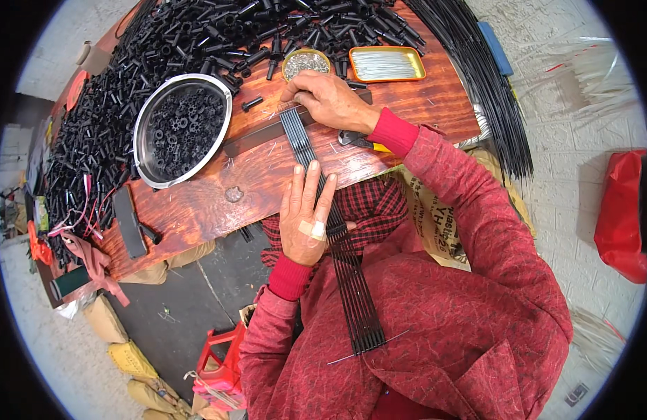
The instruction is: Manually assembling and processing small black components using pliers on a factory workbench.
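Note:
A flat set of thin black rods, which look like umbrella ribs point(353, 294), runs from the table edge down over my lap. A thin cross rod passes through their near end. My left hand point(306, 217), with a plaster on its back, has its fingers laid along the rods and its thumb at their right side. My right hand point(332, 99) is closed in a pinch just beyond their far end, above a dark flat bar point(257, 140). What its fingertips hold is hidden. Right behind that hand stands a round dish point(306, 63) of small metal pieces.
Black plastic tubes point(190, 31) are heaped across the back and left. A metal bowl point(139, 133) holds toothed black rings. An orange-rimmed tray point(423, 70) contains pale wire pieces. Yellow-handled pliers point(379, 147) lie near my right wrist. Long black rods point(491, 105) hang over the right edge.

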A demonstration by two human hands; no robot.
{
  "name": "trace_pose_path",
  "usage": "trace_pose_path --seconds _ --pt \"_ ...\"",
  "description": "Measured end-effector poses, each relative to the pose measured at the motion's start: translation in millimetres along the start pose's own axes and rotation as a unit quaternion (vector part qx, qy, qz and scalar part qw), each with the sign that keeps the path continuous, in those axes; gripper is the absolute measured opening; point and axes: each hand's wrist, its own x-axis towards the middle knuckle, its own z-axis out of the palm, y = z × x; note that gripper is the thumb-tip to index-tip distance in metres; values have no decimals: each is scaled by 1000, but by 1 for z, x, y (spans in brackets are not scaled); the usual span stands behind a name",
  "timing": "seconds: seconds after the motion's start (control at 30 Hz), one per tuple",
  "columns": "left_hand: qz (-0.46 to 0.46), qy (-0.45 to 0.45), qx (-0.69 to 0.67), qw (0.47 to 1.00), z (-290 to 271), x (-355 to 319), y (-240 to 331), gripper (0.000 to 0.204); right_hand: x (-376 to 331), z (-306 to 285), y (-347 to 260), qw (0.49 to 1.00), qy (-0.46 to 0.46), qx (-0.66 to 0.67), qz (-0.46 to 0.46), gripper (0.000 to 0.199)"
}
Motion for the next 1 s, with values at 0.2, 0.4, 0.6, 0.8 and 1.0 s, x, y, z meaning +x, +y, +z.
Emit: trace_pose_path --seconds 0.2,0.4,0.6,0.8,1.0 --pt "-2 -6 6 1000 0 0 0 95 -3 2 -5 998 12 -47 -35 14" --pt "1 -3 5 1000 2 -1 -1 96 0 -1 -3 996 1 -63 -57 15" --pt "6 -6 8 1000 1 -1 -2 92 1 0 0 997 2 -45 -63 11" --pt "-5 -16 6 1000 0 -1 -1 92 1 -2 -1 999 3 -24 -45 11" --pt "-1 -15 10 1000 0 -1 -2 91 1 2 1 999 20 -3 -35 14"
